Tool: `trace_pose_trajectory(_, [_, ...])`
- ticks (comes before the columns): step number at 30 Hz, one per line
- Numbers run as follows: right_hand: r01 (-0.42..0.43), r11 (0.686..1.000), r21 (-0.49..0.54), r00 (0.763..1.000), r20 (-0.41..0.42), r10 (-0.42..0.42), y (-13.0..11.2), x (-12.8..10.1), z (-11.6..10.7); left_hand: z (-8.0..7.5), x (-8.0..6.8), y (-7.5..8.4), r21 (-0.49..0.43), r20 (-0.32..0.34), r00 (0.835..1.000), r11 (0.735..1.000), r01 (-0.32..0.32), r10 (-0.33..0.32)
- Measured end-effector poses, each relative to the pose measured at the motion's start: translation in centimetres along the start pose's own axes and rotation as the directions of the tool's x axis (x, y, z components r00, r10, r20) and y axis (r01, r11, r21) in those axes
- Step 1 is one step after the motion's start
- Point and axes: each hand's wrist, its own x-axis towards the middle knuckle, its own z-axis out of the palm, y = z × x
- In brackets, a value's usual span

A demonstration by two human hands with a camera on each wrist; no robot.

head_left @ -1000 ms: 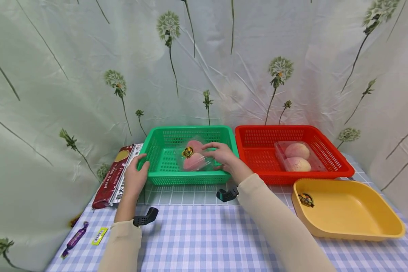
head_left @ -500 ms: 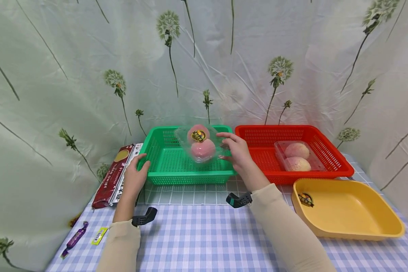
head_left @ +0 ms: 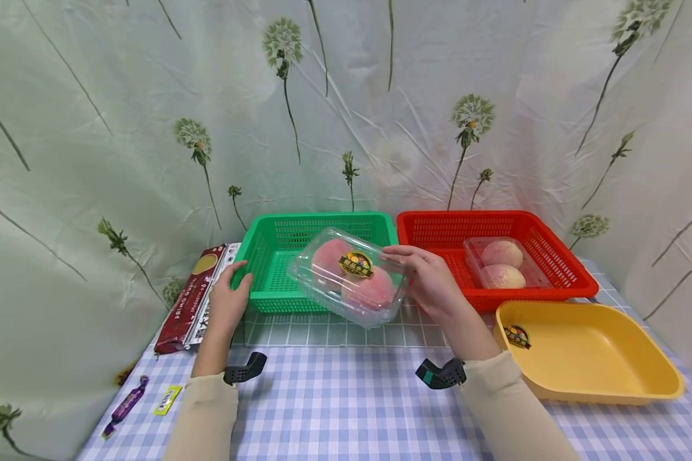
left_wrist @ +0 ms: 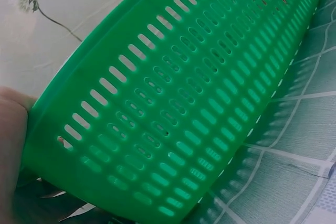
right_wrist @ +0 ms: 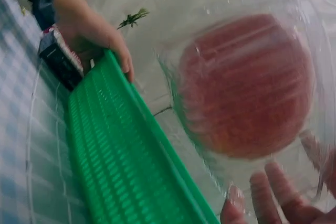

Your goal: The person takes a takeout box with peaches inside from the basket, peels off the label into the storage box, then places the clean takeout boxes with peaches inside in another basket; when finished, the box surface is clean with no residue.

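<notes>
My right hand (head_left: 423, 282) grips a clear plastic box of two peaches (head_left: 348, 276) by its right end and holds it in the air over the front rim of the green basket (head_left: 277, 256). The box carries a dark round label. In the right wrist view the peach box (right_wrist: 247, 85) fills the frame, with my fingertips (right_wrist: 262, 192) under it. My left hand (head_left: 227, 299) holds the green basket's front left corner; the left wrist view shows the green basket wall (left_wrist: 173, 108) close up with the palm at its left edge.
A red basket (head_left: 548, 269) to the right holds another clear box of peaches (head_left: 498, 264). A yellow tray (head_left: 588, 352) lies in front of it. A dark red packet (head_left: 187, 301) and small wrapped sweets (head_left: 129, 403) lie left on the checked cloth.
My right hand has lifted the peach box out of the green basket and drawn it toward me and to the right. My left hand has stayed on the basket corner.
</notes>
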Motion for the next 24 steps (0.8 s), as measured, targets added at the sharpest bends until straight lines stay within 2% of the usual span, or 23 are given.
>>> trace_pose_trajectory(5, [0.071, 0.996, -0.05, 0.991, 0.115, -0.065, 1.2, -1.6, -1.4, -0.3, 0.0, 0.0, 0.012, 0.025, 0.999, 1.0, 0.026, -0.026])
trace_pose_trajectory(12, [0.186, 0.975, -0.123, 0.941, 0.306, -0.141, 3.2, -2.9, -3.2, -0.4, 0.0, 0.1, 0.026, 0.032, 0.999, 0.999, 0.022, -0.023])
trace_pose_trajectory(15, [0.189, 0.969, -0.158, 0.931, 0.342, -0.126, 3.9, -3.0, -3.7, -0.4, 0.0, 0.2, 0.036, 0.026, 1.0, 0.999, 0.016, -0.017])
trace_pose_trajectory(19, [0.151, 0.958, -0.243, 0.934, 0.352, -0.058, 4.7, -3.1, -4.3, -0.2, -0.2, 0.0, 0.035, 0.007, 1.0, 0.999, -0.004, 0.004])
trace_pose_trajectory(22, [0.119, 0.942, -0.314, 0.937, 0.35, -0.002, 5.1, -3.0, -4.6, 0.1, -0.2, -0.1, 0.032, -0.041, 0.997, 0.997, -0.064, 0.065])
trace_pose_trajectory(24, [0.105, 0.932, -0.347, 0.939, 0.343, 0.022, 5.3, -3.0, -4.9, 0.3, -0.3, 0.0, 0.044, -0.085, 0.989, 0.992, -0.119, 0.122])
